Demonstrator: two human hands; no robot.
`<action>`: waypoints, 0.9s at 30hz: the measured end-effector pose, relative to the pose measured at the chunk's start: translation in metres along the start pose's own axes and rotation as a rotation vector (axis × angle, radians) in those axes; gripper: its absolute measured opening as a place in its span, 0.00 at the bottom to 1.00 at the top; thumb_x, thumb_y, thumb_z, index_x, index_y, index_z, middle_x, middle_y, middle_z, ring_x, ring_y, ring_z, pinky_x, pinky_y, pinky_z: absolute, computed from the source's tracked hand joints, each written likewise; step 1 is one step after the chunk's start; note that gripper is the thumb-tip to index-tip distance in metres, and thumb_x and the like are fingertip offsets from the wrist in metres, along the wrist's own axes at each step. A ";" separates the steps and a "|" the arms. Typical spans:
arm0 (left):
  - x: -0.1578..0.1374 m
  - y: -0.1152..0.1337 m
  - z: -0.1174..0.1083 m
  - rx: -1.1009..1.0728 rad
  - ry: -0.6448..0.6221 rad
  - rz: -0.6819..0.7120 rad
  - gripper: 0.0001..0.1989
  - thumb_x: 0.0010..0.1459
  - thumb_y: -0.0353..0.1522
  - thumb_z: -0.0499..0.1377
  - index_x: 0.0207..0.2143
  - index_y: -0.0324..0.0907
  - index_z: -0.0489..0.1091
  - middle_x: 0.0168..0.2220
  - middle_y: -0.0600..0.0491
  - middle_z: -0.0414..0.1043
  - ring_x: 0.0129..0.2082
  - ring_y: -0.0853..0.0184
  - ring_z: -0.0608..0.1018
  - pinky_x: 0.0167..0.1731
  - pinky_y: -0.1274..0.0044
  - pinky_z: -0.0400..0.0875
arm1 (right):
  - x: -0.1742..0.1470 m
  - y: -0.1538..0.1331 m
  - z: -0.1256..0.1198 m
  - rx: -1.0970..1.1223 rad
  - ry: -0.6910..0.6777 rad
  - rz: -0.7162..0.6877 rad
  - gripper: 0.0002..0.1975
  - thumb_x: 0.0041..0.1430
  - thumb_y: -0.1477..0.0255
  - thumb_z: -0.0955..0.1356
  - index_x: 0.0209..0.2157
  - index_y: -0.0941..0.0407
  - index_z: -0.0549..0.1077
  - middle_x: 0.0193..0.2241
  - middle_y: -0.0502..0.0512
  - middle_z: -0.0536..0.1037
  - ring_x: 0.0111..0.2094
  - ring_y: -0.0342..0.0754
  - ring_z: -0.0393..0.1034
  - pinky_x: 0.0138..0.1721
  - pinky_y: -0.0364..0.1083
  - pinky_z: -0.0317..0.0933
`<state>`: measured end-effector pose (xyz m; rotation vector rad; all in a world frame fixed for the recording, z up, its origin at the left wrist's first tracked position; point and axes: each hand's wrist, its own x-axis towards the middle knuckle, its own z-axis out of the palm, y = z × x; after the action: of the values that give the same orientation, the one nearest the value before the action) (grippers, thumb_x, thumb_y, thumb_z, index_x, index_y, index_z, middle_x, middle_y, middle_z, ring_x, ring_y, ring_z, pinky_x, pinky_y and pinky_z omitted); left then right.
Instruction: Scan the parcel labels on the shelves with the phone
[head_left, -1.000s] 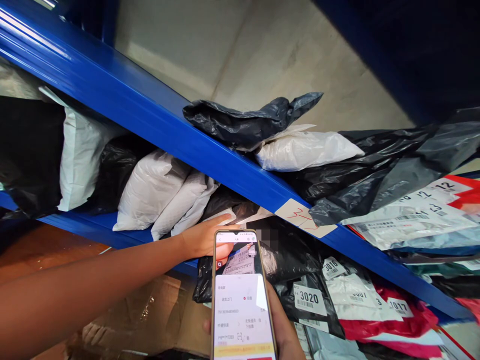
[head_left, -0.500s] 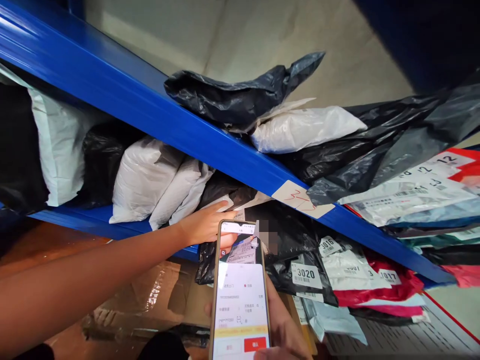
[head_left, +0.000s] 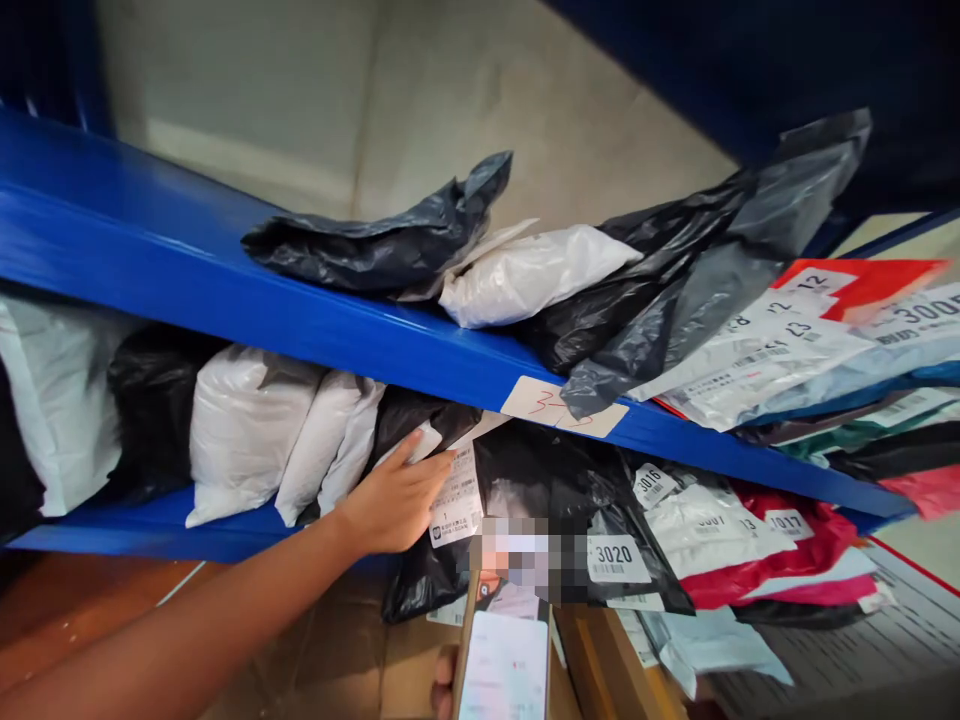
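Phone point(head_left: 504, 665) seen lower, white label point(head_left: 456, 515) brought into fuller view

Compared with half a second ago, more of the white label on a black parcel point(head_left: 424, 580) is exposed, since its lower part is no longer covered by the phone. The parcel is lodged under the blue shelf beam point(head_left: 360, 350), right of the upright white parcels point(head_left: 251, 430). The label's left edge is touched by the left hand point(head_left: 397, 500), its fingers extended and close together; whether anything is gripped by it cannot be told. The phone is held upright in the right hand point(head_left: 445, 680), of which only fingertips are seen at the case's left edge. The red button and the thumb near it, both visible earlier, are now out of sight, and the phone's top is obscured by a blurred patch. The beam is seen at a gentler slope than before. At the far right, a label with large digits point(head_left: 926, 312) has been brought into view, while the 3020 label point(head_left: 619, 558) is left uncovered, right of the phone, as before
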<state>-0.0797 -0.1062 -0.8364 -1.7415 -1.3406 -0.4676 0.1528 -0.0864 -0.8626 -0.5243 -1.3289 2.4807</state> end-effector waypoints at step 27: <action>0.158 -0.025 0.023 -0.042 -0.242 -0.338 0.22 0.63 0.29 0.47 0.58 0.34 0.64 0.53 0.40 0.71 0.54 0.54 0.72 0.56 0.61 0.64 | 0.070 0.062 0.033 0.560 0.330 -0.691 0.29 0.40 0.64 0.77 0.47 0.46 0.72 0.44 0.52 0.82 0.46 0.53 0.76 0.51 0.53 0.67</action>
<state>-0.0520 0.0067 -0.7241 -1.6484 -1.8241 -0.4831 0.0707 -0.1157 -0.9111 -0.2558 -0.5146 1.9380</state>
